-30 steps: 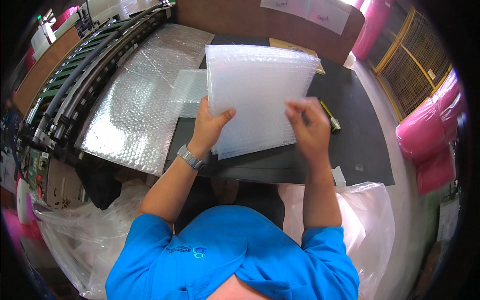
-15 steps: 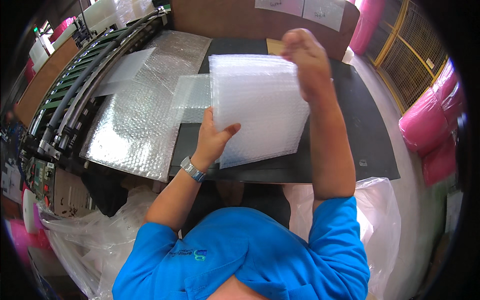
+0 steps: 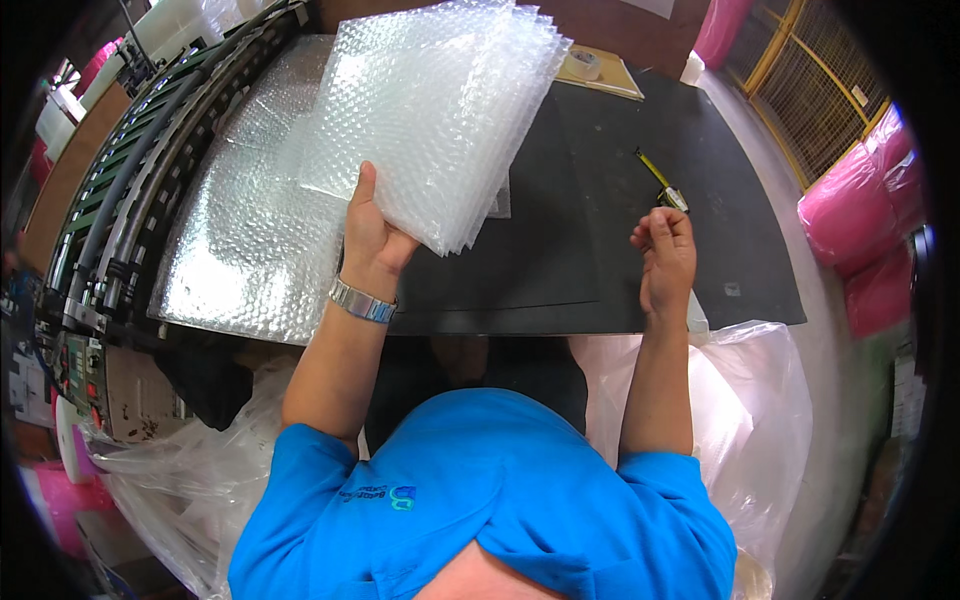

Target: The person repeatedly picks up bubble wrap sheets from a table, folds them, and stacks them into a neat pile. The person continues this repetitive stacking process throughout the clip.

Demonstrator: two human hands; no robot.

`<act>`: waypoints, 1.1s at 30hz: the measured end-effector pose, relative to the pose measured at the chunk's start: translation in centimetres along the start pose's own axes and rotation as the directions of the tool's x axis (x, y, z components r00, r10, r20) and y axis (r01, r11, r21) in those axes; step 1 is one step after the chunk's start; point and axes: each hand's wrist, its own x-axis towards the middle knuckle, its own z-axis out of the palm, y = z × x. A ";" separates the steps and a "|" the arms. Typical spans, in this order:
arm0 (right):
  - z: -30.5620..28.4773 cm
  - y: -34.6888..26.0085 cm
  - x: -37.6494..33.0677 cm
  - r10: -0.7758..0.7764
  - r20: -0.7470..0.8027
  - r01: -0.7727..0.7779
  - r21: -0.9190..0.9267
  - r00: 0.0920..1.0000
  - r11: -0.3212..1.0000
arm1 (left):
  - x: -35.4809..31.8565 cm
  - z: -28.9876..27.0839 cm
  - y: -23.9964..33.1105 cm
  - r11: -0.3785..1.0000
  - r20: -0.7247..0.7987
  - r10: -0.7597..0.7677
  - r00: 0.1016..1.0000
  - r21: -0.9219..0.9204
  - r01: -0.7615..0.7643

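My left hand (image 3: 377, 232) grips a fanned stack of clear bubble wrap sheets (image 3: 425, 110) by its lower left corner, thumb on top. The stack is raised and tilted above the table, its right edges spread into several layers. My right hand (image 3: 668, 250) is over the right part of the dark table, fingers curled in toward the thumb, with nothing visible in them. Just beyond its fingertips lies a tape measure (image 3: 674, 198) with a short yellow blade pulled out. Part of a smaller bubble wrap piece (image 3: 502, 200) shows from under the raised stack.
A large bubble wrap sheet (image 3: 230, 230) covers the left of the dark table (image 3: 540, 270), beside a roller machine (image 3: 130, 200). A tape roll (image 3: 582, 65) sits on a tan pad at the back. Clear plastic (image 3: 740, 400) hangs at the front right; pink rolls (image 3: 850, 230) stand beyond.
My left hand has lifted the bubble wrap stack up and to the left, and its layers have fanned out. My right hand has come away from the stack and down, uncovering the tape measure.
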 end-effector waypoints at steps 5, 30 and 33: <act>1.4 1.2 -0.9 0.067 0.121 -0.067 -0.006 0.990 0.998 | -0.2 0.4 -0.2 1.000 -0.021 0.011 1.000 0.010 -0.011; -32.1 -8.4 -14.5 0.312 -0.294 -0.247 0.239 0.904 0.939 | -3.3 -7.9 -5.6 0.380 0.260 -0.040 0.965 0.897 -0.226; -38.7 -5.8 -22.2 0.267 -0.751 -0.457 -0.053 0.604 0.888 | -3.7 -8.4 -6.0 0.300 0.316 -0.023 0.948 0.907 -0.295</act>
